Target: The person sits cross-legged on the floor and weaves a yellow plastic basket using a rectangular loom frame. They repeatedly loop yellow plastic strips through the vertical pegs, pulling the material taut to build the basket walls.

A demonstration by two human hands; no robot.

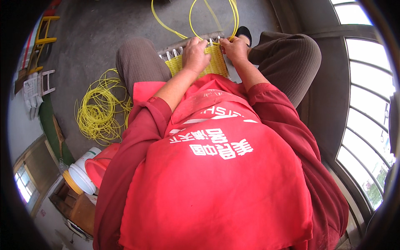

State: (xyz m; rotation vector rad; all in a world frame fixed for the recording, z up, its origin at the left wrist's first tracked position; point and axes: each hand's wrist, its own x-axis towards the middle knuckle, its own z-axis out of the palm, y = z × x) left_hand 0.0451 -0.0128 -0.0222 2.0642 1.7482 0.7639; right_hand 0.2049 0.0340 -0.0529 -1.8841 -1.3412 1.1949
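Observation:
Between my knees stands a piece of yellow plastic wickerwork [218, 64], woven around pale upright stakes whose tips stick up along its far edge. My left hand [196, 55] lies on the weave near that edge, its fingertips at the yellow strand there; whether they pinch it is hard to see. At the right corner, my right hand [234, 48] grips a yellow plastic strand [236, 18] between thumb and fingers. Loops of the strand rise beyond both hands and run out of the picture's top. A grey edge shows behind the stakes.
A tangled coil of yellow strand [100, 109] lies on the grey floor [84, 40] at the left. Nearer are a red bucket [97, 168] and white tubs [82, 178]. A yellow metal frame [46, 40] stands at far left. Barred windows [368, 93] line the right side.

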